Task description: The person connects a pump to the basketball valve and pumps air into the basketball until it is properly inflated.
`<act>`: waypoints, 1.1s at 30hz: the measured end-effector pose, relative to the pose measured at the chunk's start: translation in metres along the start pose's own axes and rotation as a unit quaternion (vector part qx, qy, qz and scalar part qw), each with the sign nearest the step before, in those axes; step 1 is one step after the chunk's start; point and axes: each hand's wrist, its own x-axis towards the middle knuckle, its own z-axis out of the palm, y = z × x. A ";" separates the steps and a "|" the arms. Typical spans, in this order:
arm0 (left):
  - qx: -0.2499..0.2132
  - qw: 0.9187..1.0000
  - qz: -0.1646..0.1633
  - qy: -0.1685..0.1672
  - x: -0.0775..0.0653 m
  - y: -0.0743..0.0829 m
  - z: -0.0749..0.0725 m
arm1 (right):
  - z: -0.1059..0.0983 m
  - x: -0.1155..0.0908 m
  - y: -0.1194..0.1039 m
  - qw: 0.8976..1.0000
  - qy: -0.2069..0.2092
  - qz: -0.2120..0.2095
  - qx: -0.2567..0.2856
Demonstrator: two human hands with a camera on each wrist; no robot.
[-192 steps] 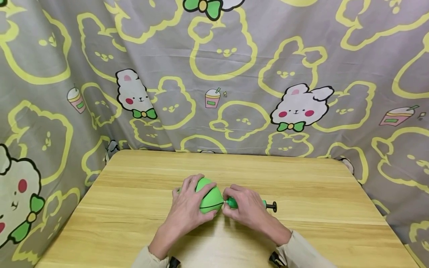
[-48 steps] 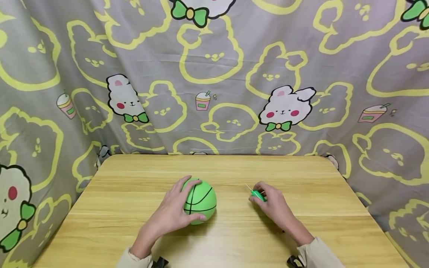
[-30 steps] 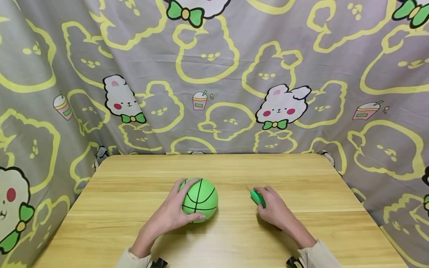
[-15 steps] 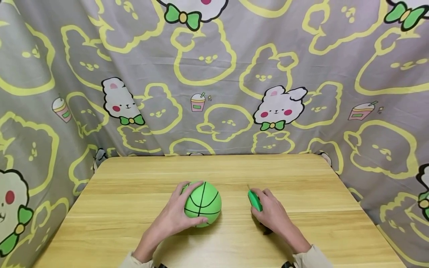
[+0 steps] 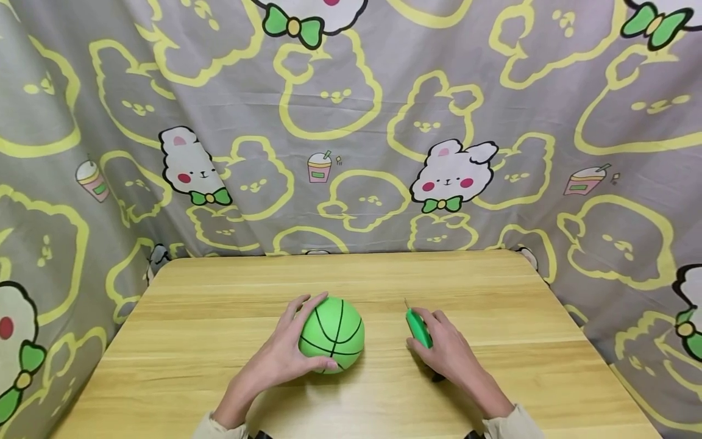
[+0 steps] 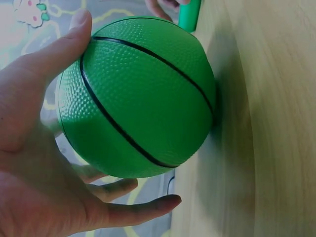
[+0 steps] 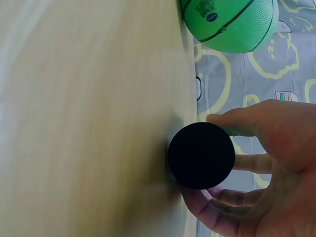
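Observation:
A small green basketball (image 5: 339, 329) with black lines sits on the wooden table. My left hand (image 5: 280, 353) holds it from the left, thumb on the near side and fingers round the far side. To its right, my right hand (image 5: 446, 350) grips a green ball pump (image 5: 419, 329) low over the table. The pump's thin needle (image 5: 406, 303) points away from me, apart from the ball. In the right wrist view, the pump's round black handle end (image 7: 201, 155) faces the camera. A small dark spot (image 7: 212, 17) shows on the ball there.
The wooden table (image 5: 219, 286) has rounded far corners. Behind it and at both sides hangs a grey curtain (image 5: 351, 128) with yellow outlines and white rabbit prints.
Earlier the needle met the ball; the pump has since moved right, away from it. The needle has swung to point forward. The ball has turned under my left hand and shifted slightly right.

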 end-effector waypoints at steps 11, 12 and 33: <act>-0.028 0.999 0.010 -0.014 0.000 0.001 0.002 | -0.005 -0.005 0.000 1.000 0.008 -0.022 -0.016; -0.026 1.000 0.013 -0.010 0.000 0.002 0.003 | -0.004 -0.004 0.000 1.000 0.009 -0.023 -0.014; -0.023 1.000 0.008 -0.009 0.001 0.001 0.006 | -0.004 -0.007 -0.001 1.000 0.015 -0.013 0.001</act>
